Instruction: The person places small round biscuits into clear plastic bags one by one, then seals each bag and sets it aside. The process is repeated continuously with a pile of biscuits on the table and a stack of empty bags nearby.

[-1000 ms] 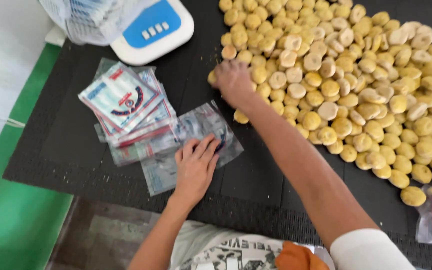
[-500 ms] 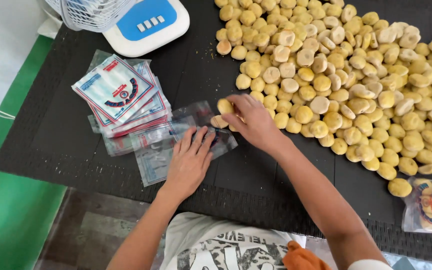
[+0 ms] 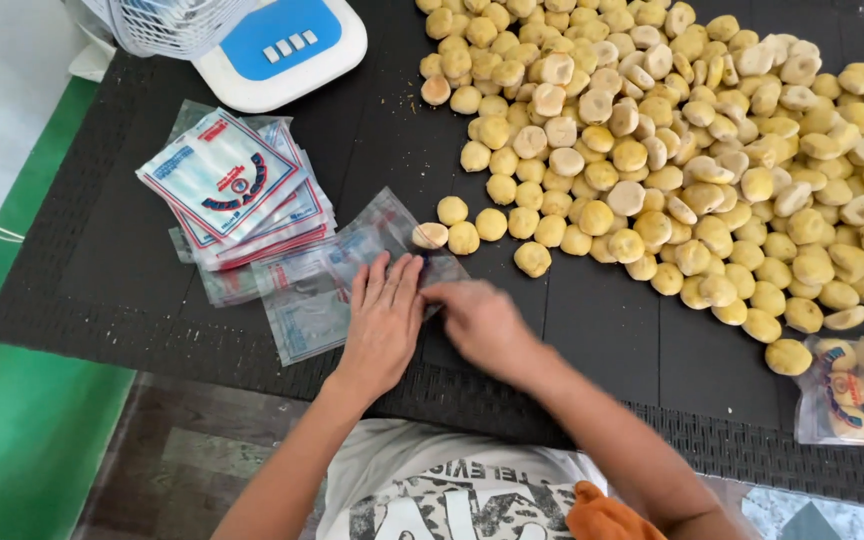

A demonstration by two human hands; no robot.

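While my left hand (image 3: 384, 322) lies flat with fingers extended and pressed on a clear bag (image 3: 352, 275), holding it down rather than gripping it, my right hand (image 3: 477, 318) sits just beside it at 3 o'clock, blurred. I cannot tell whether the right fingers are clenched or loose; their tips meet the bag's near edge by the left fingertips. The bag lies flat on the black mat (image 3: 102, 260), its far corner pointing toward 1 o'clock. One pale cookie (image 3: 430, 236) rests at that corner, touching or just over the plastic; I cannot tell which. Three more cookies sit in a short row just beyond it, toward 2 o'clock. From 12 to 3 o'clock a large cookie pile (image 3: 692, 150) spreads across the mat, well apart from both hands. At 10 o'clock from the left hand, a stack of printed bags (image 3: 227, 185) lies fanned, overlapping the clear bag's far side. At 11 o'clock stands a fan base (image 3: 287, 45), white with a blue panel. At 4 o'clock, near the mat's edge, lies a filled bag (image 3: 852, 390) of cookies.
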